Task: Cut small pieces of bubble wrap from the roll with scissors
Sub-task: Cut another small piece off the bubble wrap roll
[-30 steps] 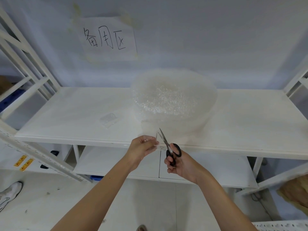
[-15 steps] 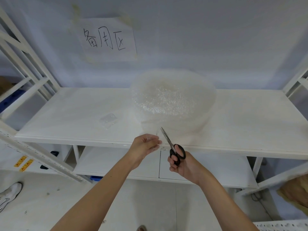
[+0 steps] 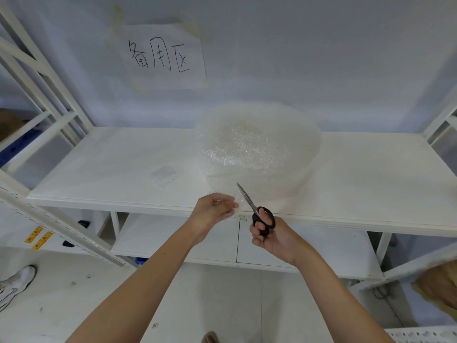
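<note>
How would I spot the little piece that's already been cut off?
Start at the big bubble wrap roll on the white shelf. Look left: a small clear cut piece lies flat and alone there, untouched by either hand.

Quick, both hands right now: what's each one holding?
Left hand: closed, pinching the loose edge of the bubble wrap.
Right hand: closed on the scissors, fingers through the black handles, blades together and pointing up at the wrap.

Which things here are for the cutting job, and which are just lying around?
For the job:
bubble wrap roll
scissors in the right hand
wrap end pinched by the left hand
small cut piece on the shelf

Just lying around:
paper sign
white shoe
yellow stickers
</note>
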`<state>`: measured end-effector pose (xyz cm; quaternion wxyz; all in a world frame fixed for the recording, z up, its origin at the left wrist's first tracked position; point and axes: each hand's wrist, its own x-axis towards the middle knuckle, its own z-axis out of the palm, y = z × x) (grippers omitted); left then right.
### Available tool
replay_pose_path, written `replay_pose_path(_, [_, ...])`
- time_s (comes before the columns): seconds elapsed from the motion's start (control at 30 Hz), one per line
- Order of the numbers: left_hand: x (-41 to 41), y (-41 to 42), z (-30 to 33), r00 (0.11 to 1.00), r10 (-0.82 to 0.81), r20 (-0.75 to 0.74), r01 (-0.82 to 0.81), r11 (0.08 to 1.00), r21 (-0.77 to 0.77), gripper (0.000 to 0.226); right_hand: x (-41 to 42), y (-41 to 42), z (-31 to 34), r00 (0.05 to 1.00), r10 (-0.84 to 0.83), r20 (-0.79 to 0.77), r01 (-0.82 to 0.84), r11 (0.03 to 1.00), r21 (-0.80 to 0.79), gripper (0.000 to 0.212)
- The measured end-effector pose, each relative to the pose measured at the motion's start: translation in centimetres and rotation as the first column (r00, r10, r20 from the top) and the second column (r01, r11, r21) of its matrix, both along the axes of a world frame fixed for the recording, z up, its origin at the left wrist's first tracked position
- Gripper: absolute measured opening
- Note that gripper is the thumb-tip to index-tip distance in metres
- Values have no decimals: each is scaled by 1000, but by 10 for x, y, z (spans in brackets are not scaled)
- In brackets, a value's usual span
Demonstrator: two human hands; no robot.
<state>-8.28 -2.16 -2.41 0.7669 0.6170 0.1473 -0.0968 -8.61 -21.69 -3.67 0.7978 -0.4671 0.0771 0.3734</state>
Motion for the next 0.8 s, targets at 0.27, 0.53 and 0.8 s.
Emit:
replay_pose_path(0.27, [-1, 1, 1, 1000, -20, 11, 20, 1000, 3, 15, -1, 3, -7, 1000, -9, -19, 10, 998, 58, 56])
replay_pose_path(0.53, [-7, 4, 0, 1000, -6, 6, 6, 1000, -1, 13, 0, 9, -8, 1000, 14, 2, -14, 1000, 16, 49])
replay_pose_path(0.8, [-2, 7, 8, 997, 71, 36, -69, 996, -50, 11, -9, 6, -8, 993, 105, 60, -100, 991, -90, 41])
